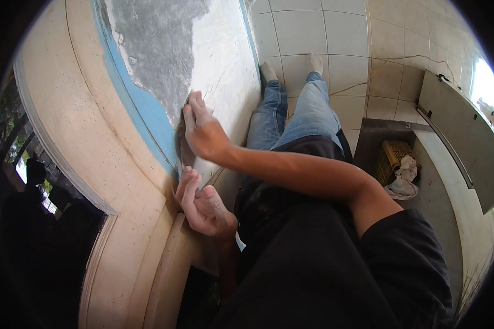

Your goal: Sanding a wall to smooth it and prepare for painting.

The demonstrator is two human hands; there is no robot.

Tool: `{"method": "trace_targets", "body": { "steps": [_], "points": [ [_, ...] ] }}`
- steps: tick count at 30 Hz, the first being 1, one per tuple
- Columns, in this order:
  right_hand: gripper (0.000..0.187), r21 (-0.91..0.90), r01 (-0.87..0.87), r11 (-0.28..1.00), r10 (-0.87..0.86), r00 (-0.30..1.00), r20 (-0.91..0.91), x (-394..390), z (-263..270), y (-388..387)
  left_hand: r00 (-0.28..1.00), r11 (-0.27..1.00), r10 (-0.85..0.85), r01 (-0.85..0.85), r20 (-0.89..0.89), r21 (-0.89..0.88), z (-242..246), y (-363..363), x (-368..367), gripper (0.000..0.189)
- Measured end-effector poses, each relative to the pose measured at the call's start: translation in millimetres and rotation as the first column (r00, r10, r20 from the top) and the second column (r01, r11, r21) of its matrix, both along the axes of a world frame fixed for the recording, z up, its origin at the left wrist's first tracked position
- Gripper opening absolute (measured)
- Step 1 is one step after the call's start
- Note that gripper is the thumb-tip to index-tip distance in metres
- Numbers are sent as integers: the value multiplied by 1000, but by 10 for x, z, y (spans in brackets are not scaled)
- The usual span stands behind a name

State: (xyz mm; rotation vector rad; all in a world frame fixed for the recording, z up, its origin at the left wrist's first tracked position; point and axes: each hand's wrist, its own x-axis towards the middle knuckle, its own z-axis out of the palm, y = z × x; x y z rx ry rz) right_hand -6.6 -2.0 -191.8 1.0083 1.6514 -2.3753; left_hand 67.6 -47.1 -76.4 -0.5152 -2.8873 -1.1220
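My right hand (201, 131) lies flat against the wall, fingers stretched out and dusted white. It rests where grey bare plaster (156, 41) meets a smooth white coat (218, 57). A dark brownish patch (184, 150) shows along the palm side of this hand; whether it is a thin sheet or shaded wall I cannot tell. Just below, my left hand (203, 207) is held palm up beside the wall corner, fingers loosely curled, thumb apart, also dusty. Nothing shows in it. Blue paint (148, 111) with a ragged edge borders the plaster.
A cream moulded frame (94, 123) surrounds a dark opening on the left. Pale floor tiles (304, 31) lie beneath my feet. To the right are a yellow plastic crate (389, 156), a crumpled white bag (405, 177), a grey-green panel (457, 127) and a thin cable (420, 57).
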Motion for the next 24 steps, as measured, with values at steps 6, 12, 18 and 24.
{"method": "trace_targets", "body": {
  "steps": [6,12,18,24],
  "points": [
    [51,-18,-2,1000,2,1000,29,-68,49,45,1000,1000,-22,22,-9,-2,-11,-35,48,22],
    [51,-178,1,984,15,996,92,-253,-352,292,999,999,32,-32,7,12,28,64,58,22],
    [52,-14,-41,999,40,999,-32,38,-19,77,997,997,75,-75,4,-5,22,22,65,22],
    [44,-59,26,998,-20,994,103,-124,-306,231,999,998,43,-43,10,-45,48,19,52,24]
  ]
}}
